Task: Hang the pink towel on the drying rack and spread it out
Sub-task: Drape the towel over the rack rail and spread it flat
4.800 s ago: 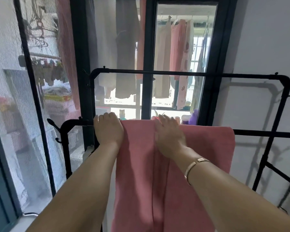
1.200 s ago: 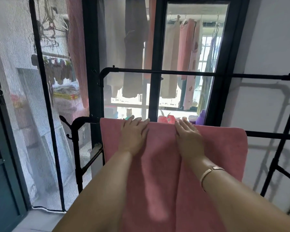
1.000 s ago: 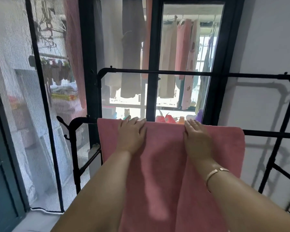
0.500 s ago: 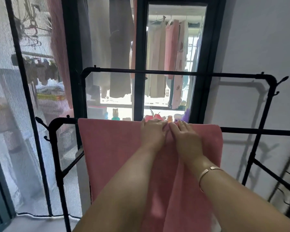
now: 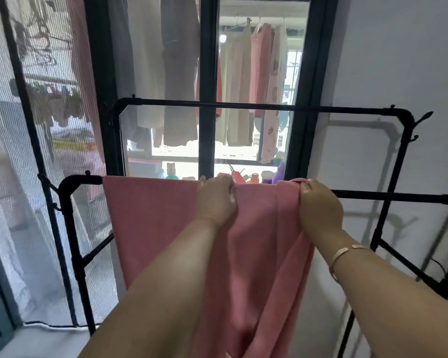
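Note:
The pink towel hangs over the lower front bar of the black drying rack. It lies flat on the left side and falls in folds below my hands. My left hand grips the towel's top edge near the middle of the bar, fingers curled over it. My right hand pinches the towel's right top corner, which is bunched into a fold at the bar. A thin bracelet sits on my right wrist.
A higher rear rack bar runs across behind. Past it stands a black-framed window with clothes hanging outside and bottles on the sill. A mesh screen door is at left, a white wall at right.
My right hand has slid right along the bar from beside the left hand and closed on the towel's right edge. The left hand has stayed near the middle, now curled over the top edge.

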Available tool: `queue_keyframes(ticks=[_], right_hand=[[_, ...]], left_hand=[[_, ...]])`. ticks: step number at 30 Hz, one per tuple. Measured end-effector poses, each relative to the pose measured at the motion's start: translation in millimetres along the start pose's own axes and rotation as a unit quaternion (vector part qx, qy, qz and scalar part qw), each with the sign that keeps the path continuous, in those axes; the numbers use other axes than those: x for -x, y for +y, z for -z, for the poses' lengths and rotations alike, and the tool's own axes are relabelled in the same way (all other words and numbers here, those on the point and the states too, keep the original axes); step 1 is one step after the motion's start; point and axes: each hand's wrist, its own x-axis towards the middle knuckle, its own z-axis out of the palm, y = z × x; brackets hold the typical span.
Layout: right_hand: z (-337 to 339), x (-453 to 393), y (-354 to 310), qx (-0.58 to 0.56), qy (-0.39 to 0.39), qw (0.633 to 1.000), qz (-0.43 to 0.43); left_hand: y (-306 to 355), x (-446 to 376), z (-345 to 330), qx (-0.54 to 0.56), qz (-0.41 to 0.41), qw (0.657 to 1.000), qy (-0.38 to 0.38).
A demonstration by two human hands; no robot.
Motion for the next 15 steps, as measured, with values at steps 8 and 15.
queue_keyframes(ticks=[8,15], right_hand=[[-1,-4,12,0.022,-0.015,0.997,0.071],[0,1,61,0.043,0.069,0.996,-0.022]], left_hand=[[58,-1,-39,-0.039,-0.034,0.997,-0.062],[62,1,-50,0.023,0.007,0.999,0.026]])
